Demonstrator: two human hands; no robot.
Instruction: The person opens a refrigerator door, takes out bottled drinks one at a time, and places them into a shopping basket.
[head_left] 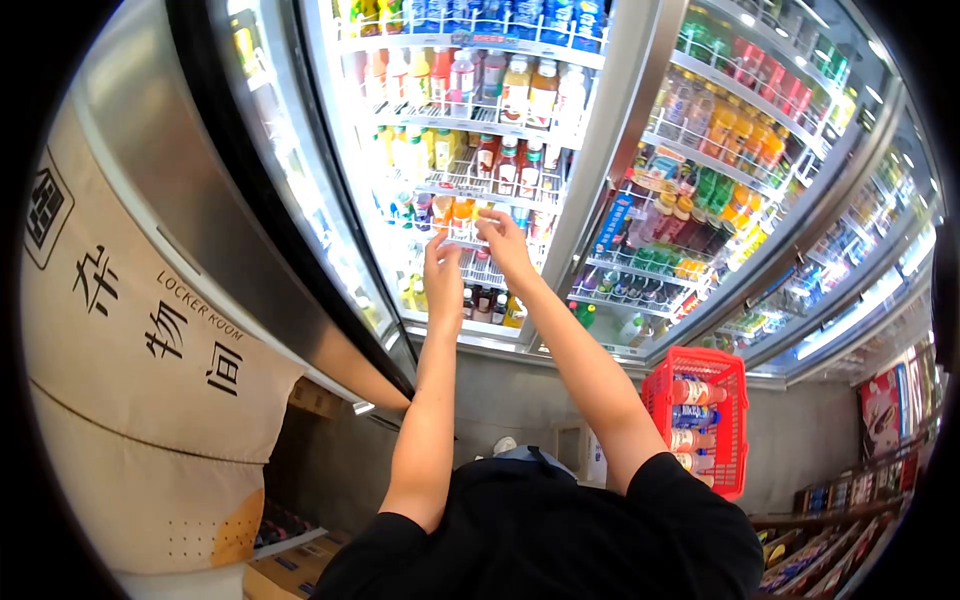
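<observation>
Both of my arms reach forward into a lit drinks fridge whose door stands open on the left. My left hand (442, 272) is raised in front of a lower shelf, fingers apart, with nothing visible in it. Close beside it on the right, my right hand (503, 243) has its fingers spread and bent toward the left hand, also with nothing visible in it. Orange-capped drinks (462, 212) stand on the shelf just beyond the fingertips. Above them is a row of dark red bottles (507, 167), and dark bottles (484, 303) stand on the bottom shelf.
The open fridge door (290, 200) rises on the left beside a beige curtain (150, 330) with printed characters. A red basket (738, 425) holding several bottles sits on the floor to the right. Closed glass fridges (700, 180) extend rightward; shelves with goods stand at lower right.
</observation>
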